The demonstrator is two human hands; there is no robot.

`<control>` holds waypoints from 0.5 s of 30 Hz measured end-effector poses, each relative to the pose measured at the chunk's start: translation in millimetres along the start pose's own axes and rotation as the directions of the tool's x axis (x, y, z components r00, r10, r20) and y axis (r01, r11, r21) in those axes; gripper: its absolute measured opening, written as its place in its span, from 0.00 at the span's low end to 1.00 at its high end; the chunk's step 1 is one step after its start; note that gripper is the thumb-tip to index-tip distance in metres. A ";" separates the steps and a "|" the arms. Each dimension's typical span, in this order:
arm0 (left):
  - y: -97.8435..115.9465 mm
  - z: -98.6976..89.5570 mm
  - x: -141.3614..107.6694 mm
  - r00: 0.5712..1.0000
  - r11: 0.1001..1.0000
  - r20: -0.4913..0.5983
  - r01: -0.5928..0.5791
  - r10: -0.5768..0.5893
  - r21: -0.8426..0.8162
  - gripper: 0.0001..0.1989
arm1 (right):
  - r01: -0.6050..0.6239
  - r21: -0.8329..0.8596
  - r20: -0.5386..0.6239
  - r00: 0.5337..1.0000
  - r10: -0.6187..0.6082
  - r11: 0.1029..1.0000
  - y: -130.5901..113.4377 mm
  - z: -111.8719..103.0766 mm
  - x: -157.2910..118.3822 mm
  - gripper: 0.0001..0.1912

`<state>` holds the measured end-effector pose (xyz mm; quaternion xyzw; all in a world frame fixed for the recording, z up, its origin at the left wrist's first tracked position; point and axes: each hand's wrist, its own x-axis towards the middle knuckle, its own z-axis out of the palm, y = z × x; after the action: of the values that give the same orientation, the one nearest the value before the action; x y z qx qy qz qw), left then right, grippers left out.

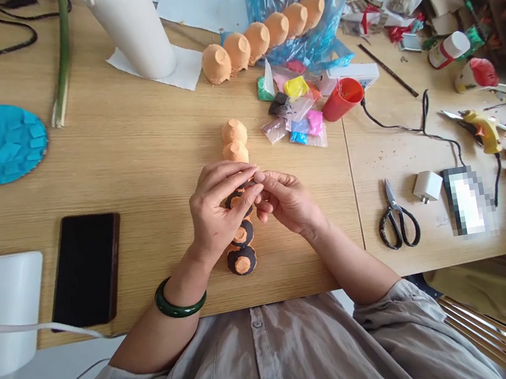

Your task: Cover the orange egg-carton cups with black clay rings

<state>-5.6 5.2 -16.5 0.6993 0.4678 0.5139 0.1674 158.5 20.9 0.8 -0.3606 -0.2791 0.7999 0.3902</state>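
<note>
A row of joined orange egg-carton cups (234,132) runs toward me on the wooden table; its nearer cups (242,260) carry dark rings around orange centres. Above the middle of the row are both hands, their fingertips meeting. My left hand (219,204), with a dark green bangle on the wrist, has thumb and fingers pressed together. My right hand (286,200) pinches at the same spot with curled fingers. Whatever small piece lies between the fingertips is too small to name. Part of the row is hidden beneath my left hand.
A second orange cup row (258,41) lies farther back beside a blue plastic bag (332,23). Colored clay packets (290,103) and a red cup (343,98) sit right of centre. Scissors (396,218) and a glue gun (482,129) are right; a phone (87,269) is left.
</note>
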 end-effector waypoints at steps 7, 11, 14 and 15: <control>1.6 3.1 -1.1 0.990 0.987 -0.083 0.100 -0.111 -0.128 0.08 | -0.008 -0.041 0.034 0.999 0.009 0.999 0.1 2.3 -2.3 0.30; 2.0 3.2 -0.4 0.986 0.984 -0.143 0.067 -0.091 -0.163 0.10 | -0.029 -0.048 0.066 0.997 0.032 0.998 2.3 2.1 -2.1 0.30; 3.0 3.0 0.6 0.989 0.990 -0.145 0.007 -0.028 -0.143 0.07 | -0.042 -0.016 0.111 0.993 0.044 0.999 2.7 1.3 -2.1 0.29; 3.3 2.9 0.8 0.991 0.992 -0.134 0.000 -0.017 -0.129 0.06 | -0.052 -0.002 0.119 0.992 0.052 0.999 2.4 0.9 -2.0 0.28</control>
<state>-1.4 4.9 -14.8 0.6486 0.4471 0.5884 0.1822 157.6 17.7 0.4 -0.3194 -0.2920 0.8300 0.3520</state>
